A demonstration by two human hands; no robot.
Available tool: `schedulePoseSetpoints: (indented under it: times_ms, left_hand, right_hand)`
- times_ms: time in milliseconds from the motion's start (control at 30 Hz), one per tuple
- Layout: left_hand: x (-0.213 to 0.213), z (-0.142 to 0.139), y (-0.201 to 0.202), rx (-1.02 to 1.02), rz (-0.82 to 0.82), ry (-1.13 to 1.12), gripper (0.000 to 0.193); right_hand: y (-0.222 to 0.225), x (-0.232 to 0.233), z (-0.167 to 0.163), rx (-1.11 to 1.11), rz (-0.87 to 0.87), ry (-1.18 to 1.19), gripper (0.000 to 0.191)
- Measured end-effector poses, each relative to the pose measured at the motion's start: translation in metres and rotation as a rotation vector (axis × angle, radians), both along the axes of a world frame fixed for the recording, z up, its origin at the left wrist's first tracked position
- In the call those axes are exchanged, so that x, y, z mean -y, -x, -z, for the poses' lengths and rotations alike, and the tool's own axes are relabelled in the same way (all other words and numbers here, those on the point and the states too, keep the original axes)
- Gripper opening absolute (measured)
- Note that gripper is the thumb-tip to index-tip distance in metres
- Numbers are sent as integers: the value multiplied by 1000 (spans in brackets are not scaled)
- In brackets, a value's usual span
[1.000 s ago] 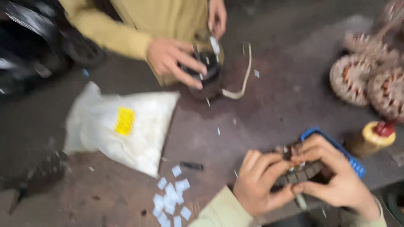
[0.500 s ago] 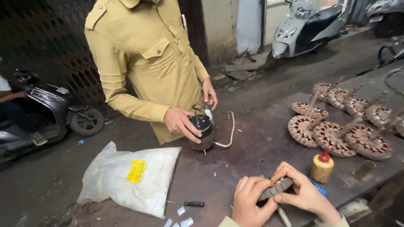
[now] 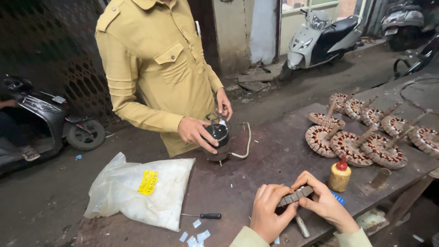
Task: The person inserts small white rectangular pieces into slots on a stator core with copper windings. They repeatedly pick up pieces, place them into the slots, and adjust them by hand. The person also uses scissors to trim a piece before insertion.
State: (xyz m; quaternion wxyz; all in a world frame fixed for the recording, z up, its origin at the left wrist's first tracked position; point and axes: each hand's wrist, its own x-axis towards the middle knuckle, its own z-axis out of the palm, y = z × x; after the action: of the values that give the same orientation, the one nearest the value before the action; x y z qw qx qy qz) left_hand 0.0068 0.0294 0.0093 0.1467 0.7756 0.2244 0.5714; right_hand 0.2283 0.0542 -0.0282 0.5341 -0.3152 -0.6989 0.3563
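While both hands close around it at the bottom centre of the frame, a small grey toothed stator core (image 3: 296,196) is pinched between the fingers, raised just off the workbench (image 3: 274,160), apparently so its slots face the worker's view. The left hand (image 3: 269,215) curls under the core's left end, fingers wrapped tight on it; the right hand (image 3: 324,203) grips the right end, thumb on top, so the piece spans the gap between the two. A thin metal rod (image 3: 302,226) lies on the bench just below the hands. Just right of them stands a yellow squeeze bottle with a red cap (image 3: 339,174), near enough to reach. At right, a cluster of copper-wound stators (image 3: 361,137) sits grouped along the bench edge. Lower left, a black-handled screwdriver (image 3: 206,216) rests beside a white plastic bag (image 3: 141,192) (small white paper slips lie below it). Across the bench, upper centre, a co-worker in a mustard shirt (image 3: 155,64) steadies a dark motor housing (image 3: 217,139) with both hands.
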Motion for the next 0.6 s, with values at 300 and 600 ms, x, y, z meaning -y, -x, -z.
schedulePoseSetpoints:
  times_ms: [300,600]
  left_hand:
    - [3,-1,-3,-23,-30,11,31]
    - [2,-4,-5,23,3,47,28]
  right_hand:
    - [2,0,4,28,32,-52,39]
    - [3,-1,6,13,35,-75,35]
